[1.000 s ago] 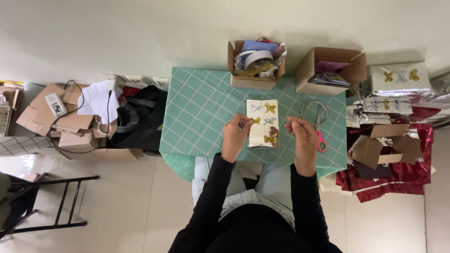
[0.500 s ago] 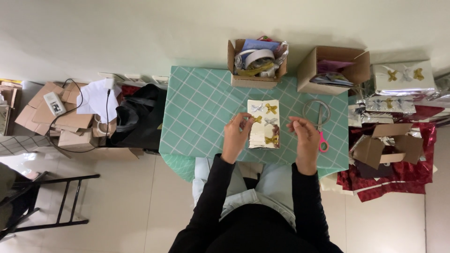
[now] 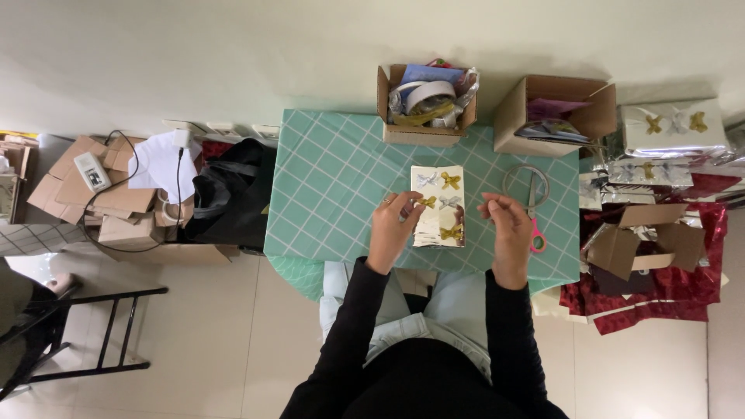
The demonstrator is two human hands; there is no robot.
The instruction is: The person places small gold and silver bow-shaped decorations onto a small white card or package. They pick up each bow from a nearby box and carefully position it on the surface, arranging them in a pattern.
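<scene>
**Picking a bow off the card**

Pinching with thumb and forefinger, the left hand (image 3: 392,225) has a small gold bow (image 3: 426,202) at the left edge of the card (image 3: 439,221), which lies flat on the green checked table (image 3: 334,194) between both hands. Whether the bow is already free of the card or still stuck to it cannot be told. By the look of it, the step in hand is taking one bow from the card. Getting it clear calls for a light, steady pull up and away, with the card held down so it does not lift too.

The left wrist is bent inward, with the fingers curled over the card's edge. The right hand (image 3: 508,225) hovers just right of the card, raised off the table, its fingertips drawn together. If they hold anything, it is too small to make out.

Other bows (image 3: 450,180), gold and silver, sit on the card. Scissors (image 3: 537,237) and a ring (image 3: 525,185) lie just beyond the right hand. Two open boxes (image 3: 423,133) stand at the table's far edge.
</scene>
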